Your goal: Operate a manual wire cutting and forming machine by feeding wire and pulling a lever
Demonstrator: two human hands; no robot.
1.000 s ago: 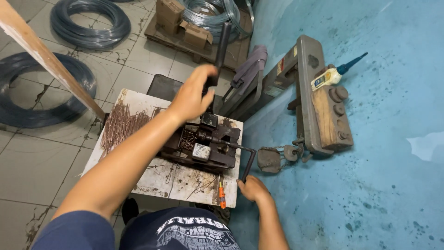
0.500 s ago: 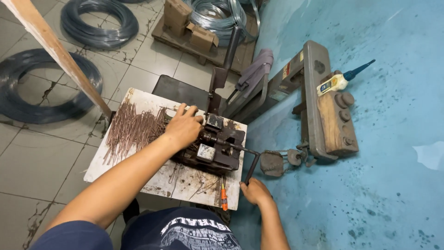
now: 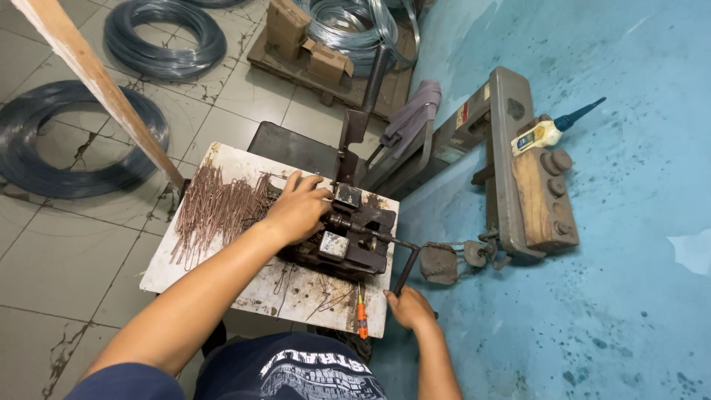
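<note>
Grey floor tiles (image 3: 67, 252) meet a blue-painted floor (image 3: 629, 259) on the right, and a small white worktable (image 3: 222, 281) stands between them. On it sits a dark metal bending machine (image 3: 355, 237), with a heap of short rusty wire pieces (image 3: 215, 207) to its left. The left hand (image 3: 296, 211) rests on the machine's near-left side, fingers curled down onto it; what it pinches, if anything, is hidden. The right hand (image 3: 409, 307) is closed around the lower end of the crank handle (image 3: 406, 270) at the table's right edge. An orange screwdriver (image 3: 361, 315) lies near the front edge. Brown cardboard boxes (image 3: 304, 44) sit on a pallet beside shiny wire coils (image 3: 355, 26). A small bottle with a yellow label and blue nozzle (image 3: 552, 130) lies on a wooden block (image 3: 537, 196).
</note>
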